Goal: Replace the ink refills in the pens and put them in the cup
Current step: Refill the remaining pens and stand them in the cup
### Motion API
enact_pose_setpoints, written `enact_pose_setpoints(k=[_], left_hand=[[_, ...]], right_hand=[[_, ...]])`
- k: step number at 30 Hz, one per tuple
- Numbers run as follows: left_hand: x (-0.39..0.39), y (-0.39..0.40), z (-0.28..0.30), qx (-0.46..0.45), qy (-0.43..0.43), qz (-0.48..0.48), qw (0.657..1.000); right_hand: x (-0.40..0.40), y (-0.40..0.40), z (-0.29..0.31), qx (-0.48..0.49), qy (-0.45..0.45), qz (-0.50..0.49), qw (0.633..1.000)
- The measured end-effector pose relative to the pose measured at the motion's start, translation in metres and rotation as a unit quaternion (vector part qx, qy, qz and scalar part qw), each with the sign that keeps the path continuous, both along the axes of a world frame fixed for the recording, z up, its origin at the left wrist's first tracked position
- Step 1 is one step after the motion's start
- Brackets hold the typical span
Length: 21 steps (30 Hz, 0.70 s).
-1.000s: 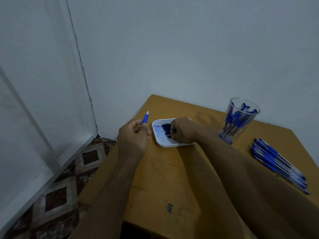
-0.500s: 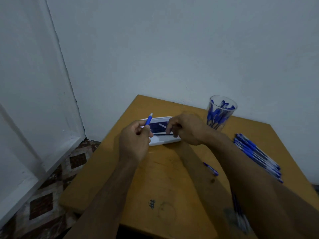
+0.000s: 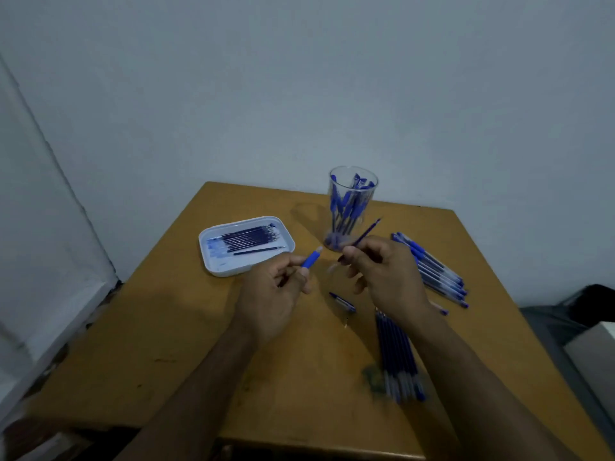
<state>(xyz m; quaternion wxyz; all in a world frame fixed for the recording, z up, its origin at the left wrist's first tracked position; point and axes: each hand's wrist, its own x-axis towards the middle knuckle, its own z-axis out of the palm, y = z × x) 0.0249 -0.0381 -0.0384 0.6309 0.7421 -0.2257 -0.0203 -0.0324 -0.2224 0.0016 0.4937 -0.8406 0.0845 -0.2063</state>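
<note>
L hand (image 3: 269,294) above the surface (image 3: 173,344) centre, fingers curled tight round a pen barrel (image 3: 311,259), blue grip & pale tip sticking out toward the far edge. R hand (image 3: 386,274) just beside it, thumb & fingers pinched on a thin dark refill (image 3: 367,231) angled up toward the cup (image 3: 352,207). Cup stands near the far edge, full of blue pens. White tray (image 3: 213,257) w/ refills by the left edge. Loose pens (image 3: 432,267) along the right edge; another refill bundle (image 3: 397,354) nearer the front; a small pen part (image 3: 342,302) lies btwn the hands.
</note>
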Motion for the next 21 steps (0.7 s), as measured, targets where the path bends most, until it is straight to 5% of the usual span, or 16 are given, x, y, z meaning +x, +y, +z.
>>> enact_pose_setpoints(k=[7,21], left_hand=[[-0.017,-0.014,-0.006,0.043,-0.003,-0.064,0.997],[-0.023,-0.019,-0.009,0.085,-0.022,-0.075,0.993]], right_hand=[[-0.026,-0.005,-0.002,0.26,-0.048,-0.018,0.964],[-0.039,-0.002,-0.005,0.229,-0.038,0.004,0.973]])
